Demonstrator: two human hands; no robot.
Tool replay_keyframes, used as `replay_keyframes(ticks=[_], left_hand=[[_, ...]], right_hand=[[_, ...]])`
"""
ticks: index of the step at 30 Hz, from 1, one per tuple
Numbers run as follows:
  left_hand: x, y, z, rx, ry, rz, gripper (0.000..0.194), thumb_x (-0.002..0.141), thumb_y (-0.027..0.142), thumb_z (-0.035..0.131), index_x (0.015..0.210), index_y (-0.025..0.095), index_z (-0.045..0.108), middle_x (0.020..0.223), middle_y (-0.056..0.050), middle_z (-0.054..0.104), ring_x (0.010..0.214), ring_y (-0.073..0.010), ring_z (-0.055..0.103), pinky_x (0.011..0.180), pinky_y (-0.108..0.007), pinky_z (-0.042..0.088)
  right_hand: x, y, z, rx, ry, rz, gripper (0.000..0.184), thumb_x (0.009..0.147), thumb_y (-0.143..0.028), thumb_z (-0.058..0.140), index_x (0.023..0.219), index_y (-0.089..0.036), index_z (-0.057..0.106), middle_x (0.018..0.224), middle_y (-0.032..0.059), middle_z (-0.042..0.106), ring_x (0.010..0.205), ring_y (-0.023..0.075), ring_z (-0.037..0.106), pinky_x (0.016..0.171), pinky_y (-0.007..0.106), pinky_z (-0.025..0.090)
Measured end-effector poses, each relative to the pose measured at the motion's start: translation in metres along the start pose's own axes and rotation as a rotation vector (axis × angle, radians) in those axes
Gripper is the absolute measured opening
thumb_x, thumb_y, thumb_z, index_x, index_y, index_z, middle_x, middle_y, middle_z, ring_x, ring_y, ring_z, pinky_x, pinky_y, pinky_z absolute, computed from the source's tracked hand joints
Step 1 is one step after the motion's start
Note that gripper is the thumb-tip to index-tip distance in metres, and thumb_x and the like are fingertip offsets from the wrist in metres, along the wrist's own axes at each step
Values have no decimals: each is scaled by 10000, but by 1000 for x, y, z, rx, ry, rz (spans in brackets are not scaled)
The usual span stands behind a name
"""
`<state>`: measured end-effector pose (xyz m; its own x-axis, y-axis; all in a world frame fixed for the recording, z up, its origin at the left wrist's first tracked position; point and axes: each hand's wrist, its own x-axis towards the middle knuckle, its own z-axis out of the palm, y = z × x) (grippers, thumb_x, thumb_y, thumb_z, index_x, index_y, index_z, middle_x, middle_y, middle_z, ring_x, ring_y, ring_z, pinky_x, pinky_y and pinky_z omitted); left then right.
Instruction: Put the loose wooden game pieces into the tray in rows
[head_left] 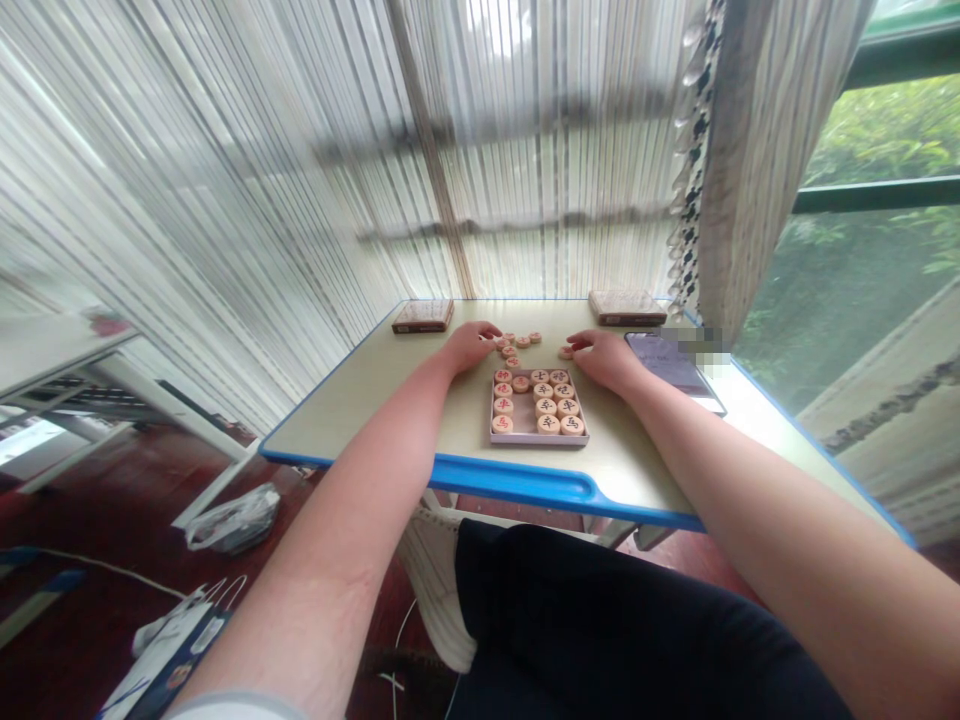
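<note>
Tray (538, 440): one, shallow, oblong, pale thin walls; it lies on the table (375, 430), between my forearms and near the blue edge.
Discs (572, 425) in tray: thirteen by my count. Four marked in red stand in a column along my left side; eight marked in black fill two columns of four on my right; one sits between, near the far wall, below it a bare strip of floor.
Loose discs (512, 362): about six bunched beyond the tray by my left fingers, plus one by my right; some overlap, so the count is approximate.
Disc make: round, thick, pale and wood-like, edges rounded, characters on top.
Left hand (472, 345): one, fingers bent and a little parted, at the edge of the bunch; whether I grip a disc I cannot tell.
Right hand (604, 357): one, fingers half curled, tips at the lone disc; touching or pinching, I cannot tell.
Boxes (424, 315): two, flat, oblong, brown-sided, at the far corners.
Phone (671, 365): one, flat, dark glossy face, beside my right wrist.
Curtain (360, 120): sheer, striped.
</note>
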<state>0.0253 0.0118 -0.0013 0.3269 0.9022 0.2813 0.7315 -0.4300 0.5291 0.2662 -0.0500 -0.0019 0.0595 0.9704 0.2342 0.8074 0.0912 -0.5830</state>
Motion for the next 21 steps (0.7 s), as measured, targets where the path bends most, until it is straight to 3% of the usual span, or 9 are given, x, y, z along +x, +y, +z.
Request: replay_keyframes(ticks=[6, 10, 14, 21], left_hand=[[0, 2, 2, -45, -53, 18, 311, 721, 205, 532, 977, 150, 701, 928, -64, 698, 839, -172, 614, 792, -282, 485], [3, -1, 4, -53, -54, 30, 446, 686, 92, 493, 1109, 132, 629, 995, -64, 694, 868, -158, 622, 814, -261, 485], [5, -4, 7, -55, -25, 52, 505, 702, 83, 448, 1190, 99, 576, 1075, -92, 673, 938, -171, 621, 867, -276, 476], [4, 11, 12, -14, -61, 130, 401, 797, 199, 444, 1137, 210, 655, 1344, -30, 526, 1278, -206, 422, 1135, -342, 198]], right_hand=[[-1, 0, 0, 0, -8, -27, 321, 756, -340, 610, 1011, -165, 697, 992, 78, 706, 930, 215, 624, 824, 294, 447], [-2, 0, 0, -7, -14, -48, 352, 750, -403, 624, 1008, -174, 695, 978, 72, 709, 899, 220, 630, 799, 307, 455], [-1, 0, 2, -3, -3, -73, 361, 744, -432, 632, 992, -177, 697, 976, 70, 708, 895, 218, 628, 788, 309, 456], [2, 1, 6, -22, -13, -96, 359, 763, -436, 606, 1003, -185, 694, 994, 69, 703, 892, 220, 623, 776, 319, 457]])
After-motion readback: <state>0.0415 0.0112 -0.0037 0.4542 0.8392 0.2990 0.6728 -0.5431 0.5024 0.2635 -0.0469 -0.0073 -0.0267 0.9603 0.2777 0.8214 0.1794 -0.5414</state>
